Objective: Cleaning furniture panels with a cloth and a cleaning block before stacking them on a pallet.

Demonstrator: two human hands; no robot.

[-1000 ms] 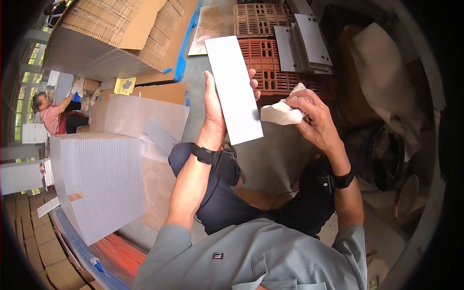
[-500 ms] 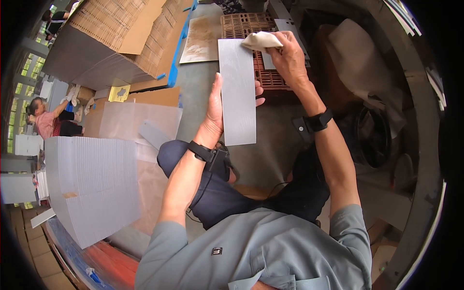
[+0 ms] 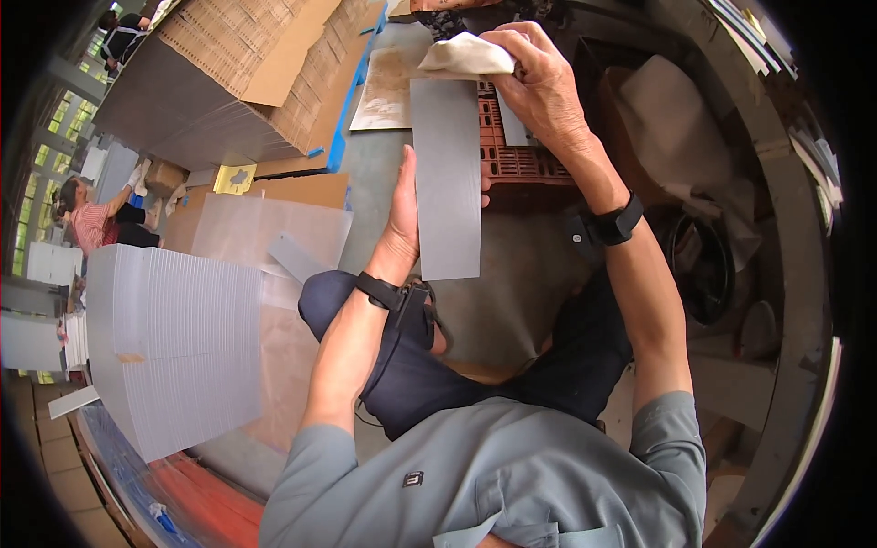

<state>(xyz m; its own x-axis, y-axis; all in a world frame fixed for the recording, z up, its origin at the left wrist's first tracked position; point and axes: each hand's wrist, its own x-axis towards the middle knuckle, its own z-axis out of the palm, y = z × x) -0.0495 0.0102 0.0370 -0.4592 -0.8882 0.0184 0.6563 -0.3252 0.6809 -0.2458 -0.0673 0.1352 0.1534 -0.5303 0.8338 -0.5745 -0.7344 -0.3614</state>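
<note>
A long grey board [image 3: 448,183] stands lengthwise in front of me, its far end raised. My left hand [image 3: 406,205] grips it from beneath, thumb along the left edge and fingertips showing past the right edge. Pinched in my right hand [image 3: 539,82] is a folded off-white cloth [image 3: 468,55]. That cloth is at the board's far end; whether it touches the surface I cannot tell.
At my left rises a tall stack of grey boards [image 3: 187,347]. Beyond it stand stacked brown cardboard pieces [image 3: 228,73]. A reddish plastic crate [image 3: 521,160] sits ahead, a black round bin [image 3: 702,265] at the right. Another person [image 3: 100,215] works at far left.
My right hand has moved slightly up and left with the cloth, over the board's far edge. The board has tilted, and its face looks darker.
</note>
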